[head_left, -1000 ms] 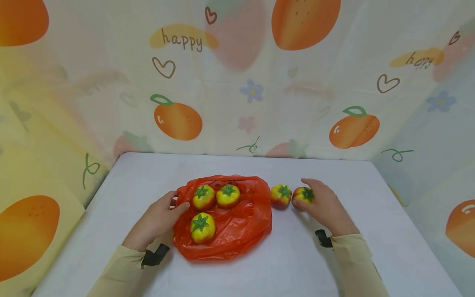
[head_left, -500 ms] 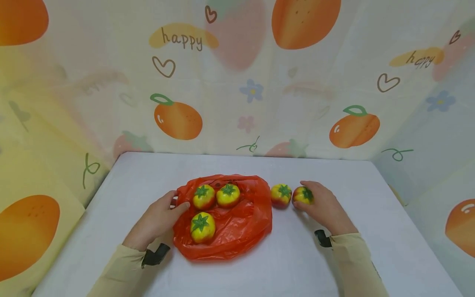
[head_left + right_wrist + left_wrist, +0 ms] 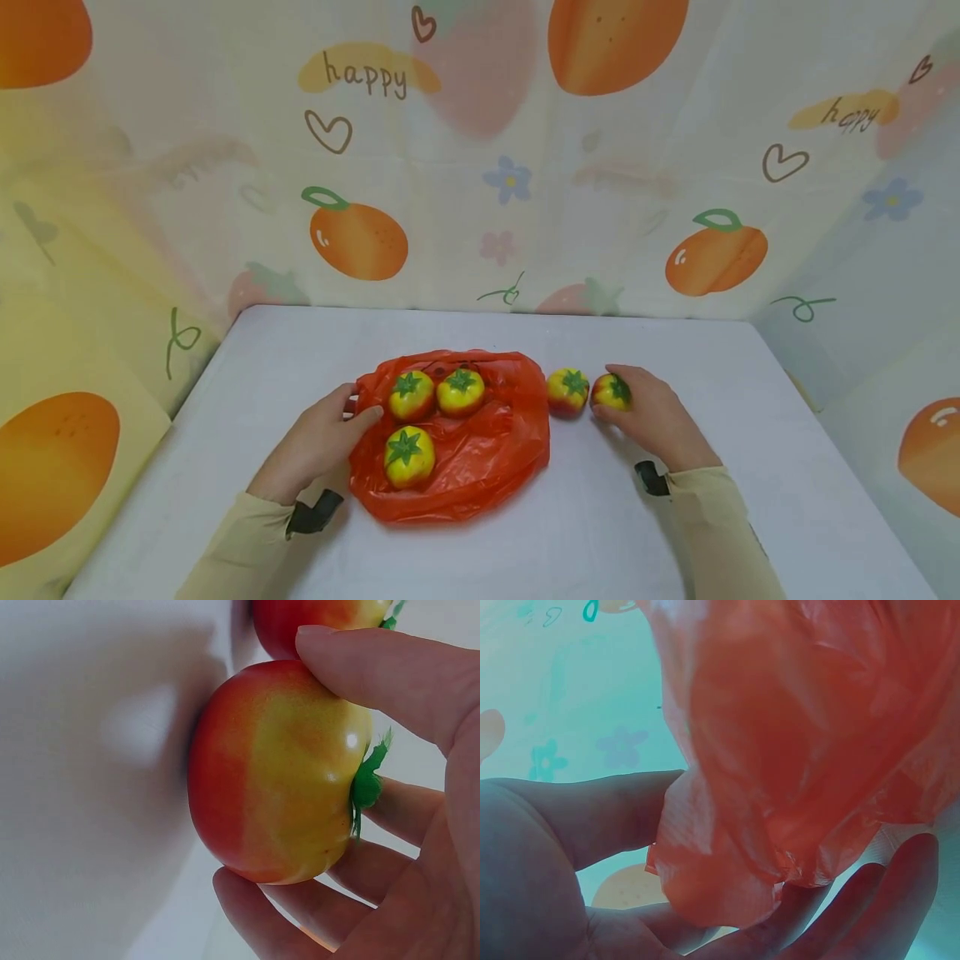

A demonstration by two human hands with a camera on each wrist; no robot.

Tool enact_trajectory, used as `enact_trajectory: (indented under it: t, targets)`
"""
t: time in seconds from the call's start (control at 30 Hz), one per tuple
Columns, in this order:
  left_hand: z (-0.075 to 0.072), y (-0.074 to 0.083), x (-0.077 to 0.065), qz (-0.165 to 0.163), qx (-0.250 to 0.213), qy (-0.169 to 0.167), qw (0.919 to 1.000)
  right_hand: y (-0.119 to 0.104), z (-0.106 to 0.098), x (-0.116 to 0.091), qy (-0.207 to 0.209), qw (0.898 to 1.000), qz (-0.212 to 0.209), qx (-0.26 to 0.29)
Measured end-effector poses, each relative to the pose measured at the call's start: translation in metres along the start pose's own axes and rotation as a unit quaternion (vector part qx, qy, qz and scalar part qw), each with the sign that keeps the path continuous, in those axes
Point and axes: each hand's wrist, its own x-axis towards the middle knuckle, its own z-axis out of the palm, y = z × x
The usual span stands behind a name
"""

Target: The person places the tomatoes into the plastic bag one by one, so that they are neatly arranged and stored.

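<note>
In the head view, a crumpled red plastic bag [image 3: 480, 467] lies spread on the table, bearing three yellow-and-red tomatoes, one of them a front tomato [image 3: 409, 457]. My left hand [image 3: 324, 442] holds the bag's left edge between thumb and fingers; the left wrist view shows the thin bag [image 3: 780, 750] hanging into that grip. To the bag's right sits another tomato [image 3: 567, 393] against its edge. Just beyond it, my right hand [image 3: 656, 414] grips a tomato [image 3: 277, 780] with green leaves on top, thumb on one side and fingers round the other.
A white-covered table [image 3: 600, 533] carries everything. Behind it and at both sides hangs a cloth backdrop [image 3: 450, 183] printed with oranges, hearts and the word happy. Dark bands [image 3: 315, 512] show at the wrists, below beige sleeves [image 3: 232, 550].
The right hand has settled slightly closer round its tomato, its fingers lower than a second ago. The left hand, the bag and the other tomatoes stay put; the head view tilts a little.
</note>
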Motion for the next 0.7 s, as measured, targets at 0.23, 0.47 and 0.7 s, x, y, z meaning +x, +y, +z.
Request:
enact_trajectory:
  t: [0.23,0.47,0.7]
  targets:
    - [0.000,0.002,0.002,-0.009,0.003,-0.001,1.0000,0.001,-0.008,-0.002,-0.005,1.000,0.011,0.006]
    - [-0.001,0.002,0.000,-0.008,-0.001,-0.002,1.0000,-0.004,-0.017,-0.006,0.002,1.000,0.003,0.008]
    - [0.001,0.002,-0.001,-0.004,-0.004,0.003,1.0000,-0.014,-0.027,-0.012,0.013,1.000,-0.020,0.005]
